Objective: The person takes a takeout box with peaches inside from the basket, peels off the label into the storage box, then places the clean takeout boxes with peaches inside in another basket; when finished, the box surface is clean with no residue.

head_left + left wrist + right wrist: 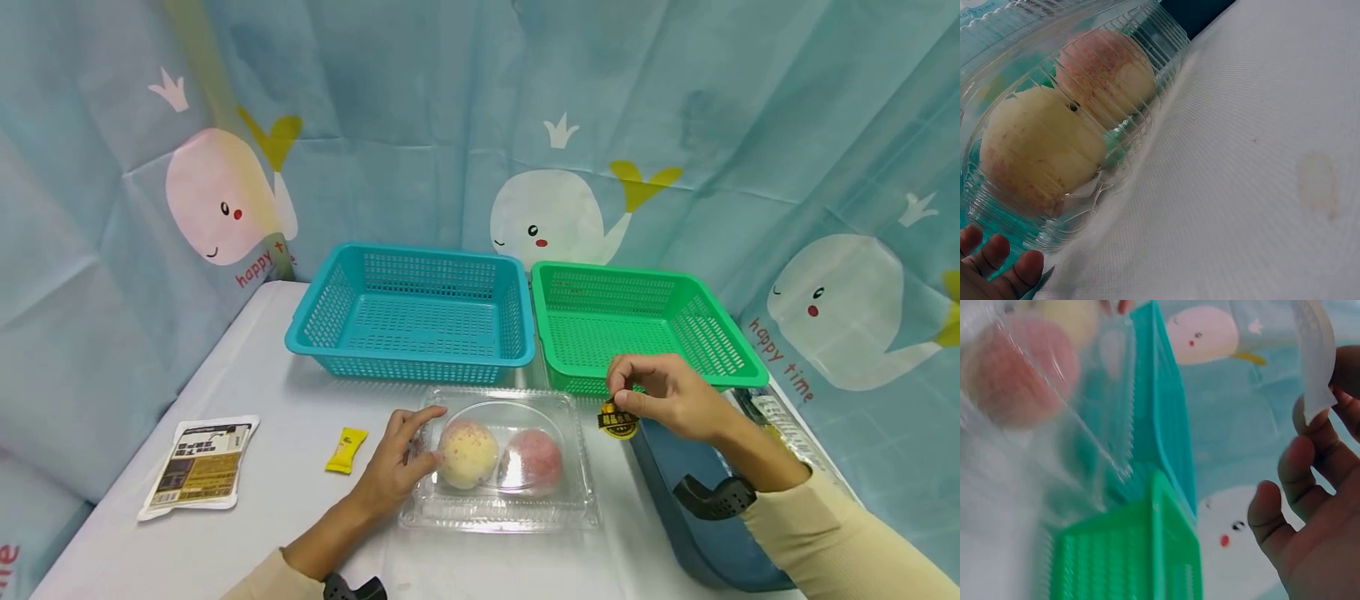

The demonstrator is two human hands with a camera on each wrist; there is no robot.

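Observation:
A clear plastic clamshell box [510, 517] holds two peaches side by side, a yellowish peach [468, 454] and a pink peach [532, 461]. My left hand [393, 467] rests against the box's left end, with thumb and index finger spread over its edge. In the left wrist view, fingertips [1025, 272] show close beside the ribbed wall. Right of the box, my right hand [667, 396] pinches a round black-and-gold sticker [619, 421] between thumb and index finger. Its pale back side [1316, 359] faces the right wrist camera, and the other fingers are loosely bent.
Behind the box stand a blue basket [420, 367] and a green basket [652, 275]. A dark blue bin [720, 533] lies at right under my right forearm, with a packaged item [787, 425] beyond it. At left are a yellow packet [347, 451] and a labelled pouch [201, 467].

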